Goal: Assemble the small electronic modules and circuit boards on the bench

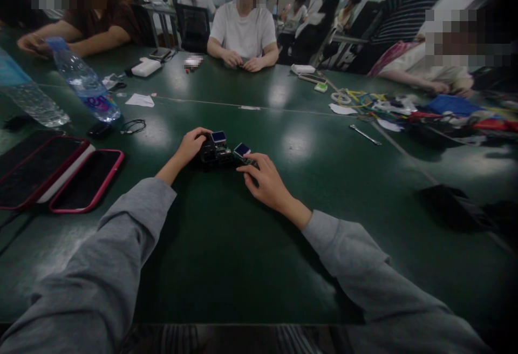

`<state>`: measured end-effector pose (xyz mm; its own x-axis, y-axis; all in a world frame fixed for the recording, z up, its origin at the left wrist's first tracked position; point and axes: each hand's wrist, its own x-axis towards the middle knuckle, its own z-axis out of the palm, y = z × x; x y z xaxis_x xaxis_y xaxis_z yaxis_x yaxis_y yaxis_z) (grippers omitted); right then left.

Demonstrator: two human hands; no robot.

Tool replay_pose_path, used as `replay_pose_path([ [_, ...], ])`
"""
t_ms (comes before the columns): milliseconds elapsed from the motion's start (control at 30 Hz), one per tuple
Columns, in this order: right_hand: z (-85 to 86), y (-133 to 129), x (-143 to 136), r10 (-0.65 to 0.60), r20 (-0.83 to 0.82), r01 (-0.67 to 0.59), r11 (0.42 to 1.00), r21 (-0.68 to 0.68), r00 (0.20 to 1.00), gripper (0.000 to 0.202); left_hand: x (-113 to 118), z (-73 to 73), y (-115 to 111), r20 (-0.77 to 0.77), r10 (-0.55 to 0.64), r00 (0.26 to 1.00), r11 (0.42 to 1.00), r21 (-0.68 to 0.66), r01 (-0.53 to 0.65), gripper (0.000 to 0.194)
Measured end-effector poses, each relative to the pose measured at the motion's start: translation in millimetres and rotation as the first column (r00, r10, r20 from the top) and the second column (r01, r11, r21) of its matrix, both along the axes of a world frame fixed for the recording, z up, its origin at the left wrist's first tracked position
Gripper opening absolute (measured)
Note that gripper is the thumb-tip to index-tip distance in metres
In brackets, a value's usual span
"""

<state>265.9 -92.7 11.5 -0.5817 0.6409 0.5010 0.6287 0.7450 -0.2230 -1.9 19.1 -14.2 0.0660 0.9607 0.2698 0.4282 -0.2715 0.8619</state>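
A black device with exposed circuitry (222,153) lies on the green table, with a small dark screen in a white frame (218,137) at its top. My left hand (192,146) has its fingers closed round the device's left side. Just right of it, a small circuit board with a screen (243,150) is tilted, pinched between the thumb and fingers of my right hand (263,180). The board's lower edge is partly hidden by my fingers. Whether the board touches the black device cannot be made out.
Two water bottles (87,87) and phones in red cases (87,181) are at the left. A wrench (365,135) and a heap of cables (388,107) lie right. A dark object (455,208) is at the far right. People sit across the green table (251,267).
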Motion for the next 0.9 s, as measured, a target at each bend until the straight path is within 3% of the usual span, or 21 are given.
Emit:
replay_pose_path([
  [900, -3.1, 3.9, 0.6, -0.035, 0.075, 0.032, 0.999, 0.034, 0.997, 0.026, -0.3, 0.6, 0.5, -0.04, 0.015, 0.999, 1.0, -0.007, -0.015, 0.03],
])
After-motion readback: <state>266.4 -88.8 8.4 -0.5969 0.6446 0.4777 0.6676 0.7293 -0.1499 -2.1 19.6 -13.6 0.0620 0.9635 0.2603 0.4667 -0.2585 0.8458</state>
